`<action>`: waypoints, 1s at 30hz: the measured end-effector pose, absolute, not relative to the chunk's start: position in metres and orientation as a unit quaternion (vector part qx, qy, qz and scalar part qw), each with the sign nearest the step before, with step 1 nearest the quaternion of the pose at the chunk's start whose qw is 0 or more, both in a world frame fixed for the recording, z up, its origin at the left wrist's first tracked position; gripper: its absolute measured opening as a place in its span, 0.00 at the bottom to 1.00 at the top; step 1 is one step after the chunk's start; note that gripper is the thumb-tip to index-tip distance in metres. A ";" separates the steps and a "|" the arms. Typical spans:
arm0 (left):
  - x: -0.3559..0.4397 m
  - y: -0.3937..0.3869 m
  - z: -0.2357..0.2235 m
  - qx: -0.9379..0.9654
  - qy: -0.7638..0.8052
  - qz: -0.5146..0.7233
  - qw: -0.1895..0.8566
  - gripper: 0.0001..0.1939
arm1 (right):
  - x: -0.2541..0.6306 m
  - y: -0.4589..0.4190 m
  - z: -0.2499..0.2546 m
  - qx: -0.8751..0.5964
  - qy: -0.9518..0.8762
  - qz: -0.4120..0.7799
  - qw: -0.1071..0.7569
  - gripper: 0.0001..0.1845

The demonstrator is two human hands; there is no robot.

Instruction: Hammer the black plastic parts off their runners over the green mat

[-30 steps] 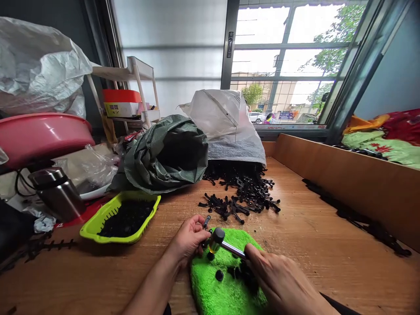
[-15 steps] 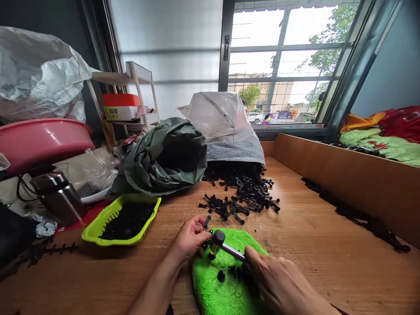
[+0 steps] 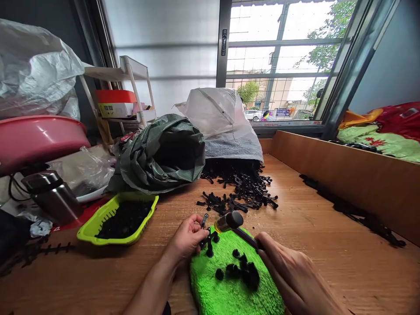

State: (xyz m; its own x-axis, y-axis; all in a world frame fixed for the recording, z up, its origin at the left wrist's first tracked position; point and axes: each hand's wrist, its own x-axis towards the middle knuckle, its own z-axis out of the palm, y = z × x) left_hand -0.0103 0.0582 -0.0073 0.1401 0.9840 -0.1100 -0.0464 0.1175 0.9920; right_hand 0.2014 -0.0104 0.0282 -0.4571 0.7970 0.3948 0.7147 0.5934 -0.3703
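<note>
Left hand (image 3: 187, 238) is closed around a small black plastic part (image 3: 207, 242), pinning it at the near-left edge of the green towel (image 3: 229, 293). Right hand (image 3: 288, 275) is wrapped round the handle of a small hammer (image 3: 229, 222); the head is raised, hanging just above and slightly beyond the part, not touching it.

Step in hand, as I read it: tapping the part between strikes, top of the swing. Next move calls for a short, straight drop onto the part, with the left fingertips kept off the strike line.

Loose black pieces (image 3: 241, 272) sit on the towel just right of the held part, about 6 visible. Bulk pile of black parts (image 3: 243, 190) lies on the wooden surface (image 3: 311, 227) beyond the towel, spilling from the white sack (image 3: 226, 122). Green sack (image 3: 164, 153) sits to its left, yellow-green basket (image 3: 118, 218) of dark bits left of the hands.

Versus 0.5 s ago: hammer head was down against the part; now it's lifted clear. Right hand has pulled back, uncovering the loose pieces. Left hand hasn't moved.
</note>
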 end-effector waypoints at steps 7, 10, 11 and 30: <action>-0.010 0.062 -0.011 0.522 0.473 0.445 0.553 0.13 | 0.193 -0.010 0.035 -0.451 -0.869 0.044 0.200 0.07; -0.010 0.060 -0.008 0.532 0.464 0.444 0.551 0.13 | 0.193 -0.010 0.040 -0.463 -0.864 0.033 0.194 0.08; -0.010 0.060 -0.007 0.534 0.463 0.445 0.550 0.12 | 0.193 -0.009 0.039 -0.460 -0.869 0.026 0.181 0.08; -0.014 0.054 -0.005 0.508 0.464 0.462 0.559 0.15 | 0.189 -0.010 0.031 -0.464 -0.869 0.034 0.170 0.08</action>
State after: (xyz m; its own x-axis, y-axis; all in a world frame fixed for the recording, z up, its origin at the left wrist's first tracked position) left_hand -0.0136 0.0537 -0.0051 0.1422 0.9887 -0.0484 -0.0454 0.0554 0.9974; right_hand 0.1890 -0.0099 0.0311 -0.5114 0.8178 0.2639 0.7948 0.5669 -0.2168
